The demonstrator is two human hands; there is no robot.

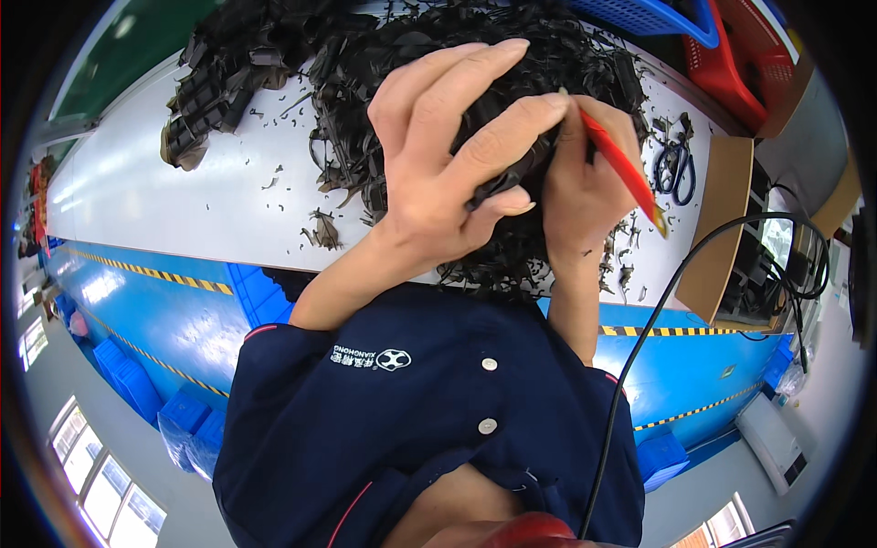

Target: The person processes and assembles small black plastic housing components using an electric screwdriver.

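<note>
Right now, both hands are up over a big messy pile of black scraps (pixel 347 100) on the white counter (pixel 228 205). The right hand (pixel 589 196) has its grip closed around a red tool handle (pixel 623 164). The handle slants down to the right, and its yellow end sticks out past the hand (the working end is hard to see). The left hand (pixel 438 173) is just beside it, with its fingers bent and spread apart. Its pointing finger reaches over to the right hand's fingertips. A small black piece (pixel 495 189) shows by the left thumb, but I cannot tell if the left grip is holding it or if it is part of the pile behind.

Chunky black parts (pixel 219 87) lie in a heap at the far left of the pile. Little black bits are dropped all around. To the right of the pile lie scissors (pixel 674 173) with dark loop handles. Next to them is a brown cardboard box (pixel 715 228). A blue basket (pixel 644 13) and a red basket (pixel 722 68) are at the far right.
</note>
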